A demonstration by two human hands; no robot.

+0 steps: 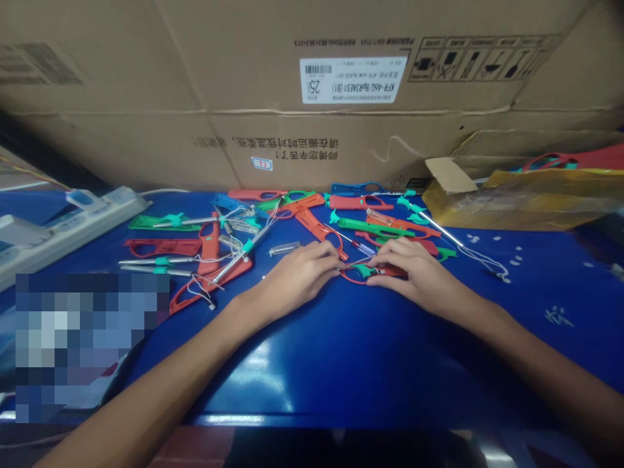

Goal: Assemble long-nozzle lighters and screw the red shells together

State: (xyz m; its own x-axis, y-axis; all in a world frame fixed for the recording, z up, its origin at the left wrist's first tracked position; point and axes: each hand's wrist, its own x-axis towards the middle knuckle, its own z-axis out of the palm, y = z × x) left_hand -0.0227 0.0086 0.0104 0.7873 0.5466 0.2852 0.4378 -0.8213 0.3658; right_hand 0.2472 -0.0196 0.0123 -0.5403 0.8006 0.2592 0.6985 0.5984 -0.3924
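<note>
Head view, clock centred on the red lighter casing (354, 278). We have the left hand (305, 270) at 9 o'clock, fingertips pinched on the casing's looped end; our right hand (414, 270), at 3 o'clock, grips its other side. The casing is between both hands, above the blue table (292, 364), with a green trigger piece (362, 270) at its middle.

At 12 o'clock, just beyond our fingers: a screwdriver (361, 247), then a green casing (375, 227). At 11, an orange casing (316, 227). Between 9 and 10, a clear plastic tube (285, 249) near our left hand; farther out, metal tubes (170, 262) with green fittings, and a white power strip (78, 227). At 2, a wired metal tube (441, 229) and, beyond, an open carton (531, 207) containing red parts.
</note>
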